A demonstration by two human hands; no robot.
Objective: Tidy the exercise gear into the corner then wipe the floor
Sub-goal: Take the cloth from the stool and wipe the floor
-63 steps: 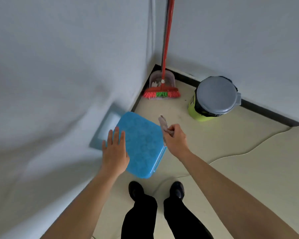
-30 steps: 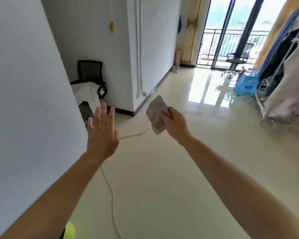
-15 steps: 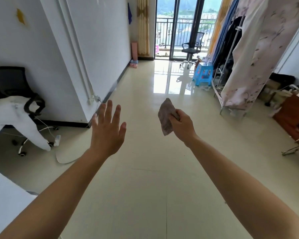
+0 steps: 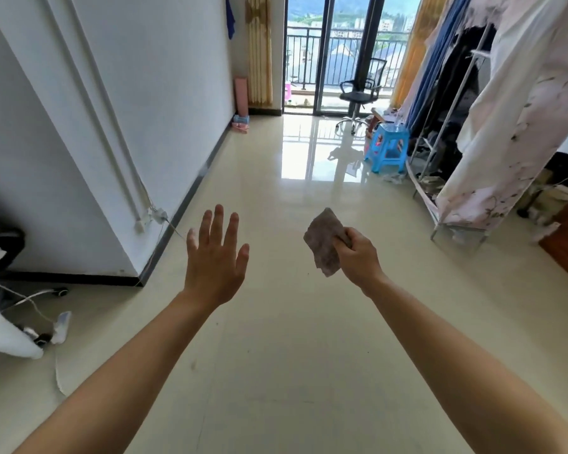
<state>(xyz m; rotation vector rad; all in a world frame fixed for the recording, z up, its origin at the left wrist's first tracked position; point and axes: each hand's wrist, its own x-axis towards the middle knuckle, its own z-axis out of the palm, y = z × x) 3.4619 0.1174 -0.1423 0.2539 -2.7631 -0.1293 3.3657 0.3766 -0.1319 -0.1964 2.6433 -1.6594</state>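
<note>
Since only the head view is available, all of this comes from there. The left hand (image 4: 215, 257) is raised with fingers spread and holds nothing. The right hand (image 4: 358, 257) pinches a crumpled grey-brown wiping cloth (image 4: 323, 245) in the air, clear of the glossy cream tiled floor (image 4: 292, 355). My read is that wiping hasn't started. An upright pink rolled mat (image 4: 241, 96) stands in the far corner, likely gear already tidied, but I can't confirm. Along the right side are a blue plastic stool (image 4: 387, 147) and a metal clothes rack (image 4: 456, 126).

Glossy tiled floor (image 4: 295, 371), mottled soft cloth (image 4: 323, 245), blue plastic stool (image 4: 387, 147).
</note>
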